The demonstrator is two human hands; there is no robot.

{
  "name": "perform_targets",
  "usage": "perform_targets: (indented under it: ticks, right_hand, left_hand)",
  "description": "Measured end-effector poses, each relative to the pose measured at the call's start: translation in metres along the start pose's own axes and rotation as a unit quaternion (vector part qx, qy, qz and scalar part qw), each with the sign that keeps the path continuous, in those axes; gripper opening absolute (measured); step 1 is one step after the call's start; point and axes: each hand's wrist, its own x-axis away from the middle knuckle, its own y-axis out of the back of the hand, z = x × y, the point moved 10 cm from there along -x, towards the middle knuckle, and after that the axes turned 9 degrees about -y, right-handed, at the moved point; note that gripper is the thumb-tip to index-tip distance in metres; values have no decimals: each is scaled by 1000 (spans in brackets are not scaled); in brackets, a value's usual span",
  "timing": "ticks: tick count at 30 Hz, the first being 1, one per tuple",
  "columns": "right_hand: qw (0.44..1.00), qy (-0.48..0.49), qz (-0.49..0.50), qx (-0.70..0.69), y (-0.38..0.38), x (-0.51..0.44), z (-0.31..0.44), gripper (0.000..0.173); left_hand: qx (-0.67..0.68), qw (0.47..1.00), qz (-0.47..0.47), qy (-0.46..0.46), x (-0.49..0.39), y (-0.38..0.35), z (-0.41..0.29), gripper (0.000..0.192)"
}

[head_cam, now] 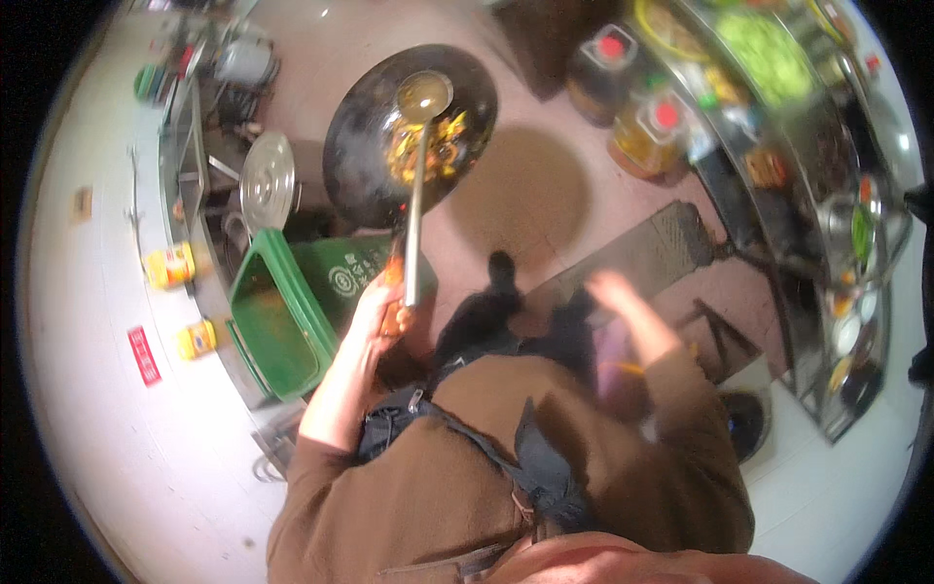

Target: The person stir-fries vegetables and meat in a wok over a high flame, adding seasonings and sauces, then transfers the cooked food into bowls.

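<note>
My left hand grips the orange handle of a black wok, holding it off the floor with its dark shadow to the right. Cooked food, yellow and brown pieces, lies in the wok. A long-handled metal ladle rests across it, bowl towards the far side. The ladle's handle end is at my left hand, apparently held along with the wok's. My right hand is lifted in front of my right side, apart from the wok. It is blurred; its finger positions are unclear.
A green bin with its lid raised stands by my left arm. Beyond it is a round metal lid. Two large bottles with red caps stand on the floor ahead right. A metal counter along the right holds sliced green vegetables.
</note>
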Motion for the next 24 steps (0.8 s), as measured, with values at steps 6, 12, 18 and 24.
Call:
perform_targets:
  ticks: [6, 12, 18, 24]
  right_hand:
    - [615, 130, 407, -663, 97, 12, 365, 56]
    - [642, 29, 350, -682, 183, -34, 526, 43]
    - [645, 65, 351, -675, 239, -127, 665, 27]
    - [680, 54, 378, -626, 330, -245, 768, 22]
  left_hand:
    - [-64, 996, 5, -69, -88, 54, -56, 24]
    - [-34, 996, 45, -70, -154, 92, -171, 33]
    - [-104, 994, 27, -38, -264, 146, -289, 19]
    - [-56, 997, -22, -40, -383, 197, -399, 16]
